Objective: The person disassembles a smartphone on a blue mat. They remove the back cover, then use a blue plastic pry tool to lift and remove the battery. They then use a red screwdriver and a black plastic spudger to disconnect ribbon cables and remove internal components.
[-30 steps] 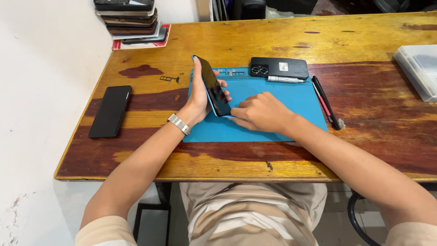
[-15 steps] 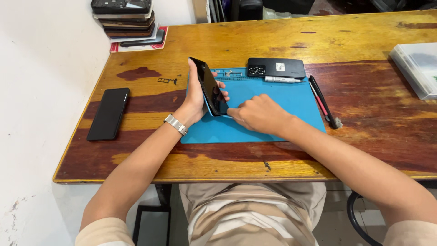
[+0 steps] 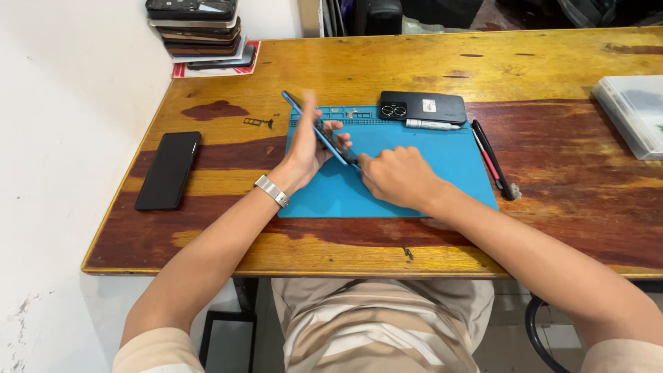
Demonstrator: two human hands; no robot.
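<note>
Over the blue work mat near the wooden table's front edge, the left hand clasps a tilted blue-edged phone while the right hand, curled shut, meets its lower end. A black back cover with a small white label lies at the mat's far edge; a clear plastic box sits at the right edge, its contents unclear.

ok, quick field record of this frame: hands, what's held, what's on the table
left hand: holds a phone tilted on edge above the blue mat
right hand: at the phone's lower end; grip hidden
mat: also bears a black phone back, a pen
table: black phone at left, phone stack in far corner
</note>
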